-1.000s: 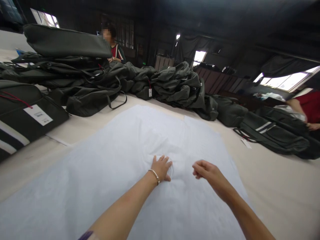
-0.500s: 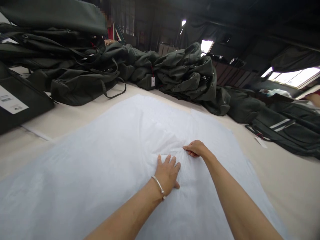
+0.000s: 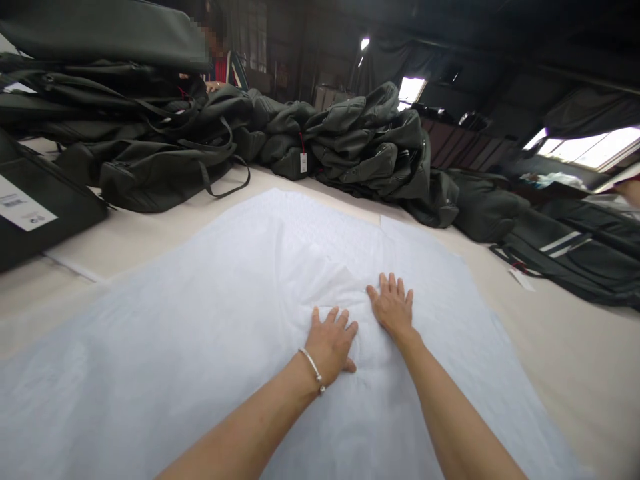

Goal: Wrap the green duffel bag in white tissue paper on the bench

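Note:
A large, thin white sheet [image 3: 210,320] lies spread over the table, with wrinkles running around its middle. My left hand [image 3: 331,343], with a silver bangle [image 3: 313,367] at the wrist, rests flat on the sheet with fingers spread. To its right and slightly farther away, my right hand [image 3: 393,305] also lies flat on the sheet, fingers apart. Neither hand holds anything. Whether the sheet is one layer or several I cannot tell.
Dark green bags [image 3: 370,143] are heaped along the table's far side, some with white tags. A dark bag with a white label [image 3: 25,207] lies at the left. Another dark bag [image 3: 575,247] is on the right. A person's hand [image 3: 214,86] shows behind the left pile.
My right hand has let go of its pinch on the sheet and opened flat onto it. My left hand stays spread in nearly the same place.

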The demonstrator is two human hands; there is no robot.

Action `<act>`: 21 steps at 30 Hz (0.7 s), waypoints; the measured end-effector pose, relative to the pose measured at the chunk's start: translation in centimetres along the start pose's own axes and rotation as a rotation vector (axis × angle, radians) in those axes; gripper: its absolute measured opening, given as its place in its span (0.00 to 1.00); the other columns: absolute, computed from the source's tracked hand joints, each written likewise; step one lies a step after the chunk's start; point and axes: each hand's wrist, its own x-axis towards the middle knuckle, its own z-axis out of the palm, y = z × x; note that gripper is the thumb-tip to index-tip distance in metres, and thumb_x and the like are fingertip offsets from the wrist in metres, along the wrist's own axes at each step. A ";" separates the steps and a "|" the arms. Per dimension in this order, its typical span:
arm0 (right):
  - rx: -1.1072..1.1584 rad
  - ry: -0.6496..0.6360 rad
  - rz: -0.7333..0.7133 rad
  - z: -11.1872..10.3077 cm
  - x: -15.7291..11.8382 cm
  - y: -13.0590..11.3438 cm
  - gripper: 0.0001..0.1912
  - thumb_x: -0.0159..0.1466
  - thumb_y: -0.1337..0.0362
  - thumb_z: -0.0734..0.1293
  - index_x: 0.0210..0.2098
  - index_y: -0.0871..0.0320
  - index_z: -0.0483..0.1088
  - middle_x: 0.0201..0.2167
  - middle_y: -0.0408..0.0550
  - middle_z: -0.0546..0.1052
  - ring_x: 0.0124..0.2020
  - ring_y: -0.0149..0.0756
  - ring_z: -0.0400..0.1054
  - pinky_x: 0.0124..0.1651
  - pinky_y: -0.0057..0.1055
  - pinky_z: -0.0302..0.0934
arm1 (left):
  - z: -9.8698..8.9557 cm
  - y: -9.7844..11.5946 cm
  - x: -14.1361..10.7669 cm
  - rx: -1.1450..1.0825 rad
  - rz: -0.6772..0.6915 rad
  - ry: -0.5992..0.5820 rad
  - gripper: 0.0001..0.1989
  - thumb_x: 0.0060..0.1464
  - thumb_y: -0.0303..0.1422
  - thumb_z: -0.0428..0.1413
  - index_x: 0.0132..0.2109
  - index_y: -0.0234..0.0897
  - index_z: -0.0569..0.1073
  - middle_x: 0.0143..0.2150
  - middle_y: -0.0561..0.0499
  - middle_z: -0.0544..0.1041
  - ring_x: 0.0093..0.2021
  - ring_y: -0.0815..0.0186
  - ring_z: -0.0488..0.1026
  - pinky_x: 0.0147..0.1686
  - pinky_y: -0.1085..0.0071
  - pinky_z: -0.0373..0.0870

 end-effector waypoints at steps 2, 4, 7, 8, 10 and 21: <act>0.040 -0.039 0.021 1.2 -0.1 0.4 0.36 0.67 0.46 0.54 0.67 0.60 0.49 0.69 0.57 0.49 0.70 0.52 0.36 0.68 0.56 0.28 | -0.1 0.0 0.0 0.013 0.002 -0.003 0.41 0.48 0.50 0.64 0.65 0.46 0.59 0.69 0.43 0.56 0.68 0.46 0.50 0.61 0.35 0.47; 0.088 -0.022 0.067 1.0 0.1 0.9 0.38 0.67 0.44 0.51 0.68 0.62 0.47 0.69 0.60 0.48 0.70 0.53 0.37 0.67 0.58 0.31 | -0.2 -0.1 -0.2 0.030 0.009 0.005 0.41 0.48 0.50 0.64 0.65 0.46 0.59 0.69 0.43 0.56 0.68 0.46 0.51 0.61 0.36 0.48; 0.155 0.085 0.122 -2.0 -0.2 2.2 0.39 0.67 0.44 0.43 0.68 0.65 0.41 0.70 0.62 0.46 0.70 0.50 0.37 0.67 0.57 0.33 | -0.3 -0.2 -0.4 0.057 0.019 0.018 0.40 0.49 0.51 0.63 0.64 0.47 0.60 0.69 0.44 0.57 0.67 0.48 0.52 0.62 0.38 0.51; 0.172 0.119 0.124 -3.4 -0.6 2.7 0.39 0.67 0.44 0.42 0.68 0.65 0.41 0.69 0.62 0.47 0.70 0.49 0.37 0.67 0.57 0.33 | -0.4 -0.2 -0.4 0.065 0.021 0.021 0.39 0.49 0.51 0.63 0.64 0.47 0.60 0.69 0.45 0.58 0.67 0.48 0.53 0.62 0.39 0.51; 0.198 0.171 0.103 -6.3 -2.2 4.2 0.38 0.67 0.45 0.43 0.68 0.64 0.43 0.69 0.59 0.50 0.70 0.46 0.39 0.68 0.54 0.31 | -0.6 -0.3 0.0 0.082 0.021 0.032 0.38 0.49 0.51 0.63 0.64 0.47 0.61 0.68 0.45 0.58 0.67 0.48 0.53 0.62 0.40 0.50; 0.005 0.324 -0.121 -16.1 -19.4 13.8 0.39 0.65 0.43 0.50 0.68 0.59 0.49 0.67 0.56 0.56 0.69 0.51 0.44 0.69 0.57 0.35 | -6.5 -1.3 6.7 0.126 -0.057 0.176 0.38 0.59 0.51 0.53 0.69 0.41 0.50 0.71 0.39 0.49 0.70 0.49 0.45 0.64 0.44 0.44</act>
